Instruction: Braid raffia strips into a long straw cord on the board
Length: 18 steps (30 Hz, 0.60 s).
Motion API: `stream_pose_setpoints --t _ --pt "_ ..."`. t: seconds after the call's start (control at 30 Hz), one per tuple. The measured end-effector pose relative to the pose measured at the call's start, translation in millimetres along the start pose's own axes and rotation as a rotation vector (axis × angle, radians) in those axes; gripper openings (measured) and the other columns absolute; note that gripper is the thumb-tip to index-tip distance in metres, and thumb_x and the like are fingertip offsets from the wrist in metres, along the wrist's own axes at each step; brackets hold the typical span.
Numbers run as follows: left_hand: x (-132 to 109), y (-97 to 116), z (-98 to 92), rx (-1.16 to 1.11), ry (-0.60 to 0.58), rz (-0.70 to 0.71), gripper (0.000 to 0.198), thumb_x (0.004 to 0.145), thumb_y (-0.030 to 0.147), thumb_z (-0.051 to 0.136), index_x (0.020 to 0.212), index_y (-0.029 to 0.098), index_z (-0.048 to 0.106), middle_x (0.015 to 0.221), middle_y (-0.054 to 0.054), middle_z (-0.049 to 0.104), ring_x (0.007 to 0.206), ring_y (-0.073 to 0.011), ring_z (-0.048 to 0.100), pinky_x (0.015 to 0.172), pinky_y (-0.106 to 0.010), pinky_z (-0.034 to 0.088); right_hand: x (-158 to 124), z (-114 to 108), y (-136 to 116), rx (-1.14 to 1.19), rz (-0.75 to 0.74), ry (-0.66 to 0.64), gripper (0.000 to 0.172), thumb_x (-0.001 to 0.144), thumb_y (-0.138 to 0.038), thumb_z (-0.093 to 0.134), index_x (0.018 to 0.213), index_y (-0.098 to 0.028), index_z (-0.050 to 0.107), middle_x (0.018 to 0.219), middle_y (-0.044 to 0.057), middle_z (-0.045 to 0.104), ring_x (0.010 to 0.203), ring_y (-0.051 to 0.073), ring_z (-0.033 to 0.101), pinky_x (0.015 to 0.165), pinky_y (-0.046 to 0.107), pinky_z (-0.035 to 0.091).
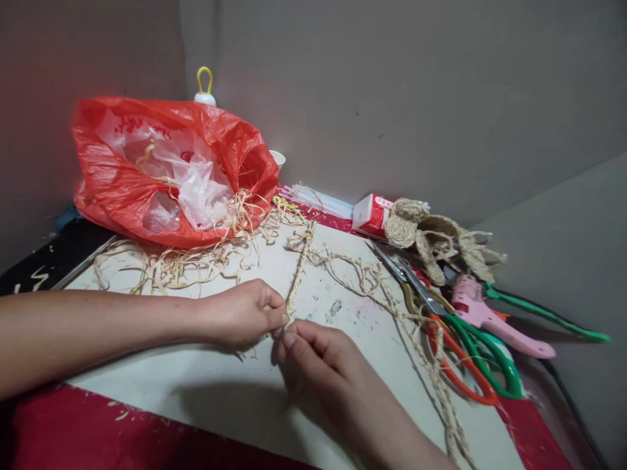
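Observation:
A braided straw cord (300, 264) runs down the white board (235, 408) to the fingertips of both hands. My left hand (249, 313) pinches the near end of the cord between thumb and fingers. Right beside it, my right hand (318, 359) is closed in a pinch at the same end, its fingertips almost touching the left ones. Short loose strands poke out below the fingers. More of the thin braid (362, 277) loops to the right and trails down to the lower edge. The exact grip is partly hidden by the fingers.
A red plastic bag (112, 189) with straw strips spilling out stands at back left. At right lie scissors with green handles (509, 372), scissors with orange handles (465, 378), a pink glue gun (499, 320), coiled straw pieces (404, 232) and a small red-white box (371, 214). Grey walls close the back.

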<state>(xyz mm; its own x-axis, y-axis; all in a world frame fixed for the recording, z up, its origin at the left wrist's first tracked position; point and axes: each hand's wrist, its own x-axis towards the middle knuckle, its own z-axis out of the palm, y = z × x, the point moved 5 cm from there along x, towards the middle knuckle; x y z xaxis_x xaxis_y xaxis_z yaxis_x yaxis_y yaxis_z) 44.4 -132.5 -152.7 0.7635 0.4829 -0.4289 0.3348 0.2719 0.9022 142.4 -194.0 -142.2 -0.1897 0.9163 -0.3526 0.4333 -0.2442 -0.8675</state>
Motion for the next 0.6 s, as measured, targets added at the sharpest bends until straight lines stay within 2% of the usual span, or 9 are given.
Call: stream_pose_setpoints --t 0.07,0.2,0.3,0.4,0.47,0.53,0.6 --pt "0 1 2.4 -0.082 -0.016 -0.005 0.024 0.080 0.029 0.047 0.060 0.015 0.049 0.042 0.006 0.046 0.031 -0.0032 0.028 0.035 -0.018 0.019 1 10 5 -0.079 0.019 0.027 0.031 0.091 -0.032 0.036 0.069 -0.019 0.052 0.054 -0.002 0.045 0.049 0.012 0.039 0.047 0.024 0.026" --pt "-3 1 0.8 -0.163 0.068 0.004 0.027 0.076 0.034 0.056 0.057 0.016 0.047 0.036 0.010 0.032 0.032 -0.0026 0.021 0.035 -0.018 0.015 3 16 5 -0.512 -0.004 0.107 0.027 0.088 -0.023 0.039 0.064 -0.018 0.051 0.058 0.002 0.057 0.053 0.013 0.047 0.051 0.026 0.024" --pt "-5 -2 1.4 -0.195 0.079 0.008 0.031 0.075 0.041 0.057 0.059 0.016 0.049 0.035 0.010 0.030 0.032 -0.0036 0.018 0.033 -0.020 0.012 2 15 0 -0.767 -0.026 0.111 0.023 0.087 -0.019 0.039 0.072 -0.017 0.056 0.065 0.006 0.067 0.054 0.016 0.055 0.050 0.028 0.021" --pt "-5 -5 2.1 -0.206 0.086 0.005 0.028 0.075 0.042 0.058 0.066 0.015 0.056 0.036 0.009 0.033 0.032 -0.0040 0.019 0.033 -0.020 0.011 2 16 -3 -0.924 -0.055 0.095 0.020 0.087 -0.015 0.040 0.083 -0.016 0.059 0.070 0.008 0.071 0.053 0.017 0.060 0.048 0.029 0.018" --pt "-4 -5 2.5 -0.213 0.094 0.002 0.025 0.073 0.038 0.060 0.067 0.014 0.057 0.040 0.008 0.041 0.032 -0.0032 0.022 0.034 -0.019 0.013 3 20 -4 -0.983 -0.081 0.099 0.020 0.085 -0.012 0.040 0.086 -0.015 0.060 0.070 0.007 0.072 0.051 0.017 0.061 0.046 0.029 0.018" --pt "-4 -4 2.7 -0.209 0.096 -0.005 0.023 0.072 0.034 0.062 0.065 0.012 0.058 0.046 0.005 0.048 0.034 -0.0027 0.027 0.035 -0.018 0.016 3 31 -3 -1.035 -0.126 0.068 0.018 0.081 -0.008 0.044 0.086 -0.015 0.061 0.069 0.008 0.071 0.051 0.018 0.061 0.044 0.028 0.018" --pt "-3 -2 2.7 -0.200 0.088 -0.003 0.021 0.072 0.031 0.062 0.066 0.011 0.060 0.048 0.004 0.049 0.037 -0.0029 0.031 0.037 -0.018 0.019 -1 45 -1 -1.052 -0.184 -0.067 0.011 0.074 -0.009 0.053 0.077 -0.015 0.062 0.064 0.008 0.069 0.048 0.018 0.059 0.041 0.027 0.018"
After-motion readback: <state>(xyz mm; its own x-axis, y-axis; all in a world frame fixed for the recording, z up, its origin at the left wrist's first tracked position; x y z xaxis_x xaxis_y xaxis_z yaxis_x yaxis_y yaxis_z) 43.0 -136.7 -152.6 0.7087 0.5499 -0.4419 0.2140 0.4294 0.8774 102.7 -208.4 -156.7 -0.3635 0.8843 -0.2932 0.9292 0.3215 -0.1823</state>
